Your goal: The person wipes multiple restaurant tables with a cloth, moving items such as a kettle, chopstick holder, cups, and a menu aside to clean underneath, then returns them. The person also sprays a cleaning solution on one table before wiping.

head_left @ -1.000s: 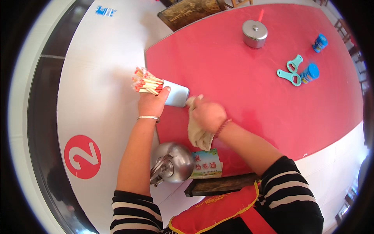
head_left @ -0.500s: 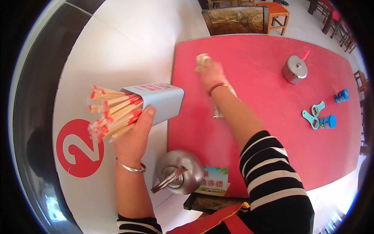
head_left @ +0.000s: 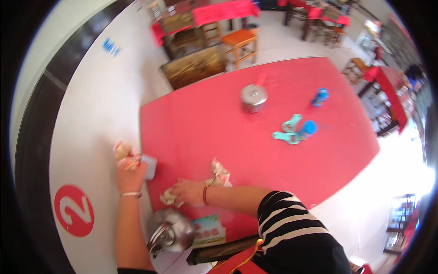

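Observation:
My left hand (head_left: 131, 178) grips a pale chopstick holder (head_left: 148, 166) at the table's left edge, its bundle of red-tipped wrapped chopsticks (head_left: 126, 154) pointing away from me. My right hand (head_left: 187, 191) presses a beige cloth (head_left: 168, 197) onto the red tabletop (head_left: 251, 173), with more crumpled pale material (head_left: 220, 172) beside it, too blurred to identify. Just below the hands are a steel kettle (head_left: 175, 230) and a printed card (head_left: 207, 228).
A lidded steel pot (head_left: 253, 97), two blue canisters (head_left: 308, 129) and teal openers (head_left: 286, 136) stand or lie farther across the table. A white wall (head_left: 82, 128) bounds the left. Chairs (head_left: 191, 68), an orange stool (head_left: 239, 40) and other red-covered tables (head_left: 226, 11) fill the background.
My right hand has swept back toward me with the cloth, after reaching far across. My left hand has shifted left with the holder. The camera view has swung, showing more of the room.

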